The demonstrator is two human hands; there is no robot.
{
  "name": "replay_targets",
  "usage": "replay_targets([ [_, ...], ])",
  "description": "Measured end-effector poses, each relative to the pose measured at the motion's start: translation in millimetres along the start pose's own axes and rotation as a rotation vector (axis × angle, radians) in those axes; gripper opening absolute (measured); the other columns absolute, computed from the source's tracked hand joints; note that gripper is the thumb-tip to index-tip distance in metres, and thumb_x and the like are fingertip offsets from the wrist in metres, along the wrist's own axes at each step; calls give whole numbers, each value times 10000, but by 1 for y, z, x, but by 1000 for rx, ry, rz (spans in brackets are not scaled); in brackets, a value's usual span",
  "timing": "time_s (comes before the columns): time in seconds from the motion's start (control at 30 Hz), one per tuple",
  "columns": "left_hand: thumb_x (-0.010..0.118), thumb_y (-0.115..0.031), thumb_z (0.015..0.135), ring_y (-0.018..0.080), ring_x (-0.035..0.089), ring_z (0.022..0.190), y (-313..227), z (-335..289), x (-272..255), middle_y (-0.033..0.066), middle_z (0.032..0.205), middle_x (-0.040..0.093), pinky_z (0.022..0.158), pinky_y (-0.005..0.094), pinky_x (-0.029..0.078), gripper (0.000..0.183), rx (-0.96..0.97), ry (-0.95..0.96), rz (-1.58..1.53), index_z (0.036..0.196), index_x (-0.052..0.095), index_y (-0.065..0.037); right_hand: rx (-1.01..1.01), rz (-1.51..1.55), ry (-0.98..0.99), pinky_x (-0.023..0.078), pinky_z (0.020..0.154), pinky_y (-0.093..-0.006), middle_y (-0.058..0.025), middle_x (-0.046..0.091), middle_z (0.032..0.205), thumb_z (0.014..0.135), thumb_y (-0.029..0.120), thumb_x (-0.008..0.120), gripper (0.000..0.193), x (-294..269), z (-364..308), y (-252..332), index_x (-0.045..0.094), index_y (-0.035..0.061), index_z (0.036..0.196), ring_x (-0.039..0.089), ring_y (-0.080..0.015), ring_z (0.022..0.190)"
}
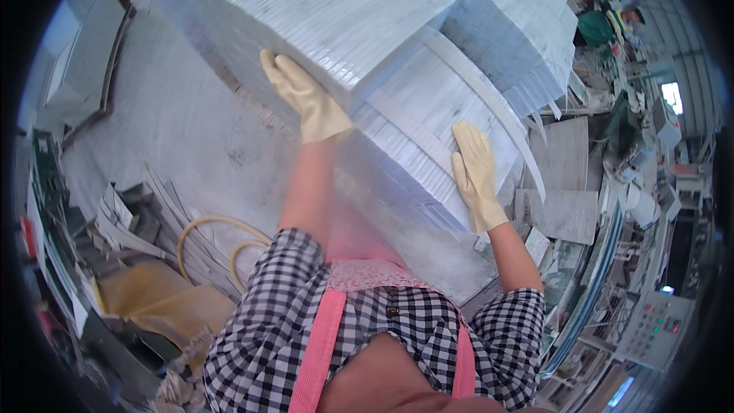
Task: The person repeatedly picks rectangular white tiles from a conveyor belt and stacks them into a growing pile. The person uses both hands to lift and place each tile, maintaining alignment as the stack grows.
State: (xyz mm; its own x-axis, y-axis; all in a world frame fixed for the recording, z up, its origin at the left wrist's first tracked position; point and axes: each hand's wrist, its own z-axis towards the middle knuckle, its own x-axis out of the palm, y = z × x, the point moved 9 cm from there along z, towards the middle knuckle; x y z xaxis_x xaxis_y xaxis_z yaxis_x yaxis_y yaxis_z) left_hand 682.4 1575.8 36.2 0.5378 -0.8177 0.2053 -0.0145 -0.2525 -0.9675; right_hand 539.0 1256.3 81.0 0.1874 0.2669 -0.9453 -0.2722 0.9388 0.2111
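Note:
Cream rubber gloves cover both my hands. My left hand [304,101] lies flat, fingers stretched out, against the side of a tall stack of thin whitish slabs [321,8]. My right hand [475,172] rests with its fingers extended on a lower stack of similar slabs [428,118], to the right of the tall one. A pale flat strip [409,128] runs across the lower stack. Another long strip [497,99] curves over its far edge and hangs down. Neither hand grasps anything. The slabs' exact material I cannot tell.
Another slab stack [505,19] stands farther back right. A yellow hose [206,222] coils at the lower left beside long scrap strips [157,218] and a brown sheet [157,298]. At the right are grey boards [562,206] and a control panel [654,329] with buttons.

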Motion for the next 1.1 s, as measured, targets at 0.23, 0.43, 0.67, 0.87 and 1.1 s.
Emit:
replay_targets([
  [0.23, 319, -500, 1051, 307, 217, 1482, -7, -30, -24, 190, 1619, 153, 1212, 384, 211, 756, 207, 119, 313, 1563, 122, 19, -18, 20, -8, 277, 1171, -496, -206, 522, 1428, 976, 233, 521, 476, 2, -2, 7, 519, 20, 1402, 444, -371, 1367],
  [0.43, 475, -379, 991, 397, 449, 1290, 180, -82, -127, 248, 1430, 418, 1075, 431, 390, 600, -442, 185, 42, 1453, 339, -21, -34, 72, -110, 293, 1166, -486, -203, 536, 1410, 962, 230, 535, 472, 2, 13, 5, 531, 13, 1381, 458, -356, 1354],
  [0.67, 570, -238, 915, 446, 607, 983, 300, -120, -185, 286, 1068, 638, 871, 485, 488, 355, 168, 367, 1156, 1165, 625, 8, -87, 242, -229, 297, 1164, -481, -197, 553, 1398, 958, 232, 578, 453, -3, -4, -7, 556, 37, 1367, 469, -351, 1353],
  [0.87, 497, -236, 1007, 310, 644, 1094, 114, -69, -175, 222, 1230, 656, 949, 393, 494, 406, 132, -160, 732, 1287, 597, 41, -168, 459, -396, 333, 1144, -474, -218, 585, 1350, 930, 165, 586, 422, -68, -19, 2, 590, -20, 1309, 494, -373, 1324],
  [1.1, 726, -299, 869, 341, 464, 1372, -128, -79, 87, 201, 1414, 547, 1112, 455, 391, 623, 1287, 461, 893, 1398, 531, -37, 348, 727, -523, 321, 1158, -428, -164, 611, 1343, 1006, 111, 472, 341, -145, -163, -77, 625, -14, 1284, 499, -298, 1338],
])
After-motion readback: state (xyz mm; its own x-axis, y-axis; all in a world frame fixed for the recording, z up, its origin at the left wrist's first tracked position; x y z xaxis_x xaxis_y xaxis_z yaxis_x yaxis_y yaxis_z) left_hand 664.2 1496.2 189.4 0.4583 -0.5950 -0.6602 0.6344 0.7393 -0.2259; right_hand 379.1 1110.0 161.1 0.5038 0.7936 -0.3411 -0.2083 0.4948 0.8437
